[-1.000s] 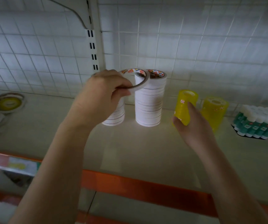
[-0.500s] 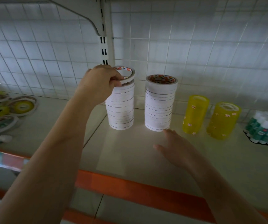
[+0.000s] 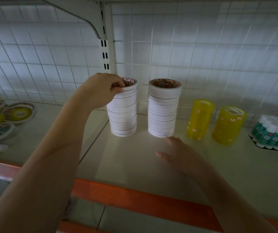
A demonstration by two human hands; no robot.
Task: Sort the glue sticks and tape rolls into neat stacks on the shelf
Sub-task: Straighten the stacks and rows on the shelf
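The left hand [image 3: 99, 90] is up at the top of the left white stack [image 3: 124, 108], fingers curled over the topmost tape roll [image 3: 129, 82] and pinching its rim. That roll sits flat on the column, its cardboard core showing orange and red print. Just beside it stands the second white stack [image 3: 163, 108], a tall cylinder of thin paper-white rings with dark seams between them, a wider roll capping the top. The right hand [image 3: 180, 155] is low on the shelf [image 3: 134, 158], palm down, fingers straight and relaxed, holding nothing, its fingertips near the foot of that second stack.

Further right, two glossy translucent yellow tape stacks [image 3: 200, 120] and [image 3: 228, 126] stand upright and apart, dotted with small flower marks. At the far right edge, glue sticks [image 3: 275, 133] lean packed together, white caps over green bodies. Far left, loose flat tape rolls [image 3: 9, 115] lie overlapping in a heap; blur makes their exact number hard to tell. Behind everything runs a white wire grid [image 3: 202, 52], and an orange strip [image 3: 134, 197] edges the smooth pale shelf.
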